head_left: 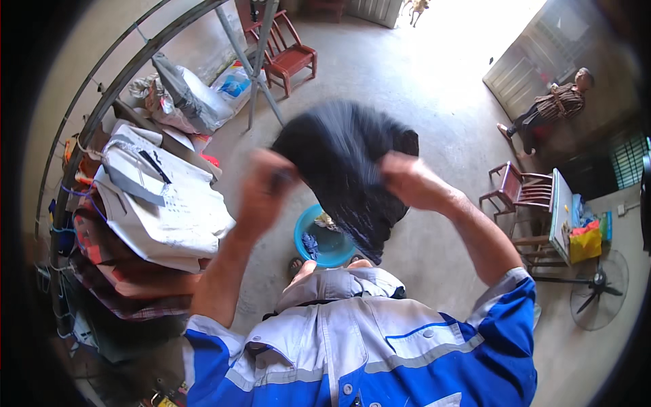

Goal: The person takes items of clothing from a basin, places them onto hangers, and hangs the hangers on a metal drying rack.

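A dark black garment (352, 169) is stretched out in the air in front of me, its upper part smeared by motion. My left hand (268, 180), blurred, is closed on its left edge. On the other side my right hand (413, 182) grips the cloth, fingers curled in. The lower end of the garment hangs down over a turquoise basin (332, 260) on the floor and hides part of it. Inside the basin lie a bunched dark blue cloth (310, 245) and a pale yellowish cloth (325, 220).
Clothes hang on a rack (85, 136) at my left, among them a white garment (169, 210). A red wooden chair (291, 57) stands beyond. To the right are another chair (519, 186), a table (559, 214) and a fan (598, 288). A person (553, 105) sits near the doorway.
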`<state>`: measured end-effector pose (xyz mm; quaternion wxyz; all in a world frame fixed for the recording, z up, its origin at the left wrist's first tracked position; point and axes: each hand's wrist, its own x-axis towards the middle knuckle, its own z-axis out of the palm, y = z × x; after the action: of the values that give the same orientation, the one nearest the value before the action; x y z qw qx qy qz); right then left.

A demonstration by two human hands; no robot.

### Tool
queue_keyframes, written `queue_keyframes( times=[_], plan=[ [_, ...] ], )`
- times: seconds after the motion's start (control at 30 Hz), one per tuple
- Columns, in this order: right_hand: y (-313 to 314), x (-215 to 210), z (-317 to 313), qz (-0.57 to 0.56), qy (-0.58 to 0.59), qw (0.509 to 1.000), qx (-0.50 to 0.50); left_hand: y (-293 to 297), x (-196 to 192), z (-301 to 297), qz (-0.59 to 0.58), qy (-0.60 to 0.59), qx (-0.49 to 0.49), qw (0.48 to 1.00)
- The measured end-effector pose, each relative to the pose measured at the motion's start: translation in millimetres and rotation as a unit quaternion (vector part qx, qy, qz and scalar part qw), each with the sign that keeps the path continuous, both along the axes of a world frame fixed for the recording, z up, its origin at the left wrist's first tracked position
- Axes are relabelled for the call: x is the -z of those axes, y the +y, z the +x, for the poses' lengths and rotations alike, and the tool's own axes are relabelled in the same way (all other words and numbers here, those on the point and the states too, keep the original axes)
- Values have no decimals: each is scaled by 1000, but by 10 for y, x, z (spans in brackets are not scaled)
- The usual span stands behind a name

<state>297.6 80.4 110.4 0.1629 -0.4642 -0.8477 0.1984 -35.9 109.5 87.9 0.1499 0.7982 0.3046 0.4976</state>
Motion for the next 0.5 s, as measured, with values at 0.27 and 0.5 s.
queue_keyframes(
  times=[0.27, 0.5],
  plan=[
    [230, -761, 246, 34, -2, 998, 53, 292, -252, -180, -186, 6, -73, 980],
    [448, -642, 390, -74, 63, 991, 92, 341, -483, -164, -464, 99, 105, 874]
  ],
)
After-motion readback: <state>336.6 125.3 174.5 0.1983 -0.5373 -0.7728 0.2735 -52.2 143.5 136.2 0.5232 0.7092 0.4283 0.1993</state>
